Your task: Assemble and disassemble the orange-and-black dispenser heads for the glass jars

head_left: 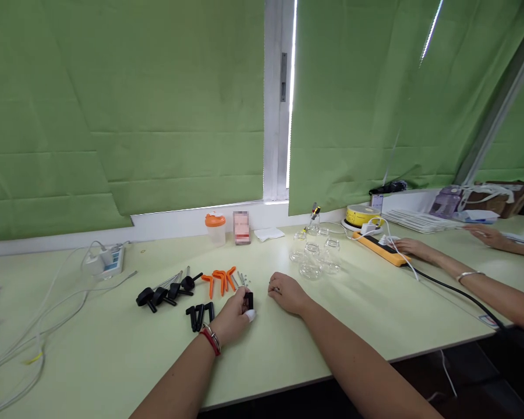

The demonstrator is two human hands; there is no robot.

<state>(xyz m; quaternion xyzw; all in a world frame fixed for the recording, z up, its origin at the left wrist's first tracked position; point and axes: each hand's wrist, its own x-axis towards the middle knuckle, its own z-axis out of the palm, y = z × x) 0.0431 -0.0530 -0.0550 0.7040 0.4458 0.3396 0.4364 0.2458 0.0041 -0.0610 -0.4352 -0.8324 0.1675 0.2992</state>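
My left hand (234,314) is closed around a small black plastic piece (250,300), with white tape on the thumb. Beside it my right hand (288,293) rests on the table, fingers curled; a small metallic-looking bit shows at the fingertips, too small to name. Left of my left hand lie several black L-shaped plastic handles (199,316). Behind them are several black round parts with metal rods (174,288) and several orange bent plastic pieces (219,281). Small metal screws (241,279) lie just beyond my left fingers. Several clear glass jars (311,262) stand beyond my right hand.
An orange-lidded cup (215,228) and a small box (241,227) stand by the window wall. An orange power strip (381,249) with cables lies at right, near another person's hand (413,248). White cables and a white power strip (113,262) lie at left.
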